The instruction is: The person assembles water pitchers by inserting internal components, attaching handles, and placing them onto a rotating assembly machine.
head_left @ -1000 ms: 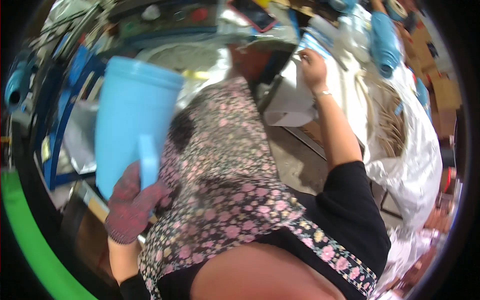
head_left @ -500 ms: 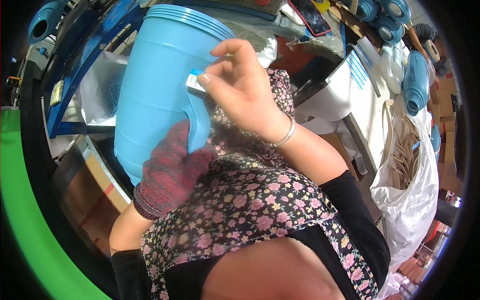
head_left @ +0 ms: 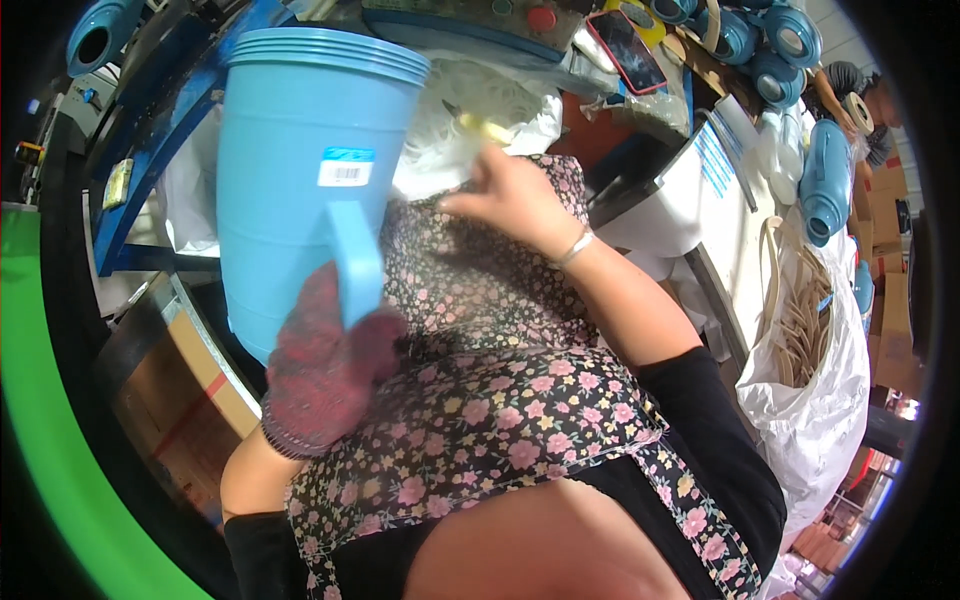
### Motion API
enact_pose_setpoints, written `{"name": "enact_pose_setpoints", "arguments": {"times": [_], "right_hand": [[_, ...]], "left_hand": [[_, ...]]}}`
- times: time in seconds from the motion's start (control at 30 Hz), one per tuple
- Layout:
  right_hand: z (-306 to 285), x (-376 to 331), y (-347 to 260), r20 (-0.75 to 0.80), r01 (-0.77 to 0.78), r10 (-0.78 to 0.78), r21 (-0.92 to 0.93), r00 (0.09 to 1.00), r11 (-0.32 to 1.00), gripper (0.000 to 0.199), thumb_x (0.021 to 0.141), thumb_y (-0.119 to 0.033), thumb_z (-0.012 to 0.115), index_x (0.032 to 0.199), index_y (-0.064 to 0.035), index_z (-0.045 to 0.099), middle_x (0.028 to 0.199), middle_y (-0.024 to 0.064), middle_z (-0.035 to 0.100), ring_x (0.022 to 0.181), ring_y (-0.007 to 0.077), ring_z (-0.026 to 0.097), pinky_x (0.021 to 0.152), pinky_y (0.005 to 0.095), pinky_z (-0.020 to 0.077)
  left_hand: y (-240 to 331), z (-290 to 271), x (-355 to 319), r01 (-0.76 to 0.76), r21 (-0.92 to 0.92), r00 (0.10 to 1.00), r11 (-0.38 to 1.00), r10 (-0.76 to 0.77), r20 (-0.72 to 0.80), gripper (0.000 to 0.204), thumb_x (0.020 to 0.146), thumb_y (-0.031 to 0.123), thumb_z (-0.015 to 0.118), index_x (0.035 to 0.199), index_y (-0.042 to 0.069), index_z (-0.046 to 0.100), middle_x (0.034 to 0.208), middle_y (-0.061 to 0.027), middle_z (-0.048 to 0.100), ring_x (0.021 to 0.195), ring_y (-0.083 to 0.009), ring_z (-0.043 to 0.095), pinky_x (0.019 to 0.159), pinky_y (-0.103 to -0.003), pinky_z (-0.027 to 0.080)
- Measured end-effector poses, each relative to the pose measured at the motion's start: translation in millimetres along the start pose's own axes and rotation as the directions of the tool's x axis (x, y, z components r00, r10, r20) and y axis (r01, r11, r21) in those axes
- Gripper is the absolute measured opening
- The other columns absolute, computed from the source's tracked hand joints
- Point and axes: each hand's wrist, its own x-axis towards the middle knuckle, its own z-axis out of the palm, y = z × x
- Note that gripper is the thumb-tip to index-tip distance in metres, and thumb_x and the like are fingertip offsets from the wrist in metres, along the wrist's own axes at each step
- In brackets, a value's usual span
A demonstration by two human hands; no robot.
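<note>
A large light-blue plastic jug [head_left: 290, 200] with a ribbed rim stands a little tilted at my left. My left hand [head_left: 325, 375], in a dark red knit glove, is closed around its side handle [head_left: 357, 265]. A white and blue barcode label [head_left: 346, 168] sits flat on the wall above the handle. My bare right hand [head_left: 525, 200] is off the jug, its thumb apart from the fingers. At its fingertips is a small tool with a yellow handle [head_left: 485, 128] and a dark pointed tip, over a white plastic bag; blur hides whether the fingers touch it.
A phone [head_left: 627, 50] lies at the back right beside plastic wrap. Beige strips [head_left: 803, 330] fill a white sack [head_left: 800, 420] on the right. Several blue bottle bodies [head_left: 828, 180] and another person's arm [head_left: 832, 105] are at the far right. A blue metal frame [head_left: 150, 190] stands left.
My right hand has left the label and moved back to the right. The jug has turned, so the label and handle face me more. The yellow-handled tool has come into view.
</note>
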Motion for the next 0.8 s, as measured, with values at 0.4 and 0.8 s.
{"name": "enact_pose_setpoints", "arguments": {"times": [0.4, 0.8], "right_hand": [[15, 28, -41, 0.223, -0.183, -0.187, 0.961, 0.957, 0.207, 0.037, 0.085, -0.003, 0.060, 0.121, 0.0004, 0.052, 0.110, 0.0119, 0.063, 0.097, 0.0198, 0.061, 0.090, 0.0353, 0.0501], [19, 162, 157, 0.047, -0.127, 0.199, -0.619, 0.979, 0.775, 0.032, 0.082, -0.009, 0.056, 0.114, -0.0060, 0.055, 0.102, 0.0224, 0.063, 0.100, 0.0409, 0.061, 0.085, 0.0445, 0.0502]], "left_hand": [[-68, -107, -45, -0.323, 0.006, 0.515, 0.946, 0.181, -0.838, 0.040, 0.092, 0.019, 0.057, 0.128, 0.004, 0.050, 0.117, -0.0101, 0.059, 0.103, -0.0233, 0.058, 0.087, -0.037, 0.049], [-123, -191, -119, -0.205, 0.552, 0.388, 0.808, 0.585, -0.712, 0.076, 0.090, 0.033, 0.063, 0.147, 0.003, 0.024, 0.149, -0.0212, 0.030, 0.133, -0.0363, 0.037, 0.109, -0.048, 0.033]]}}
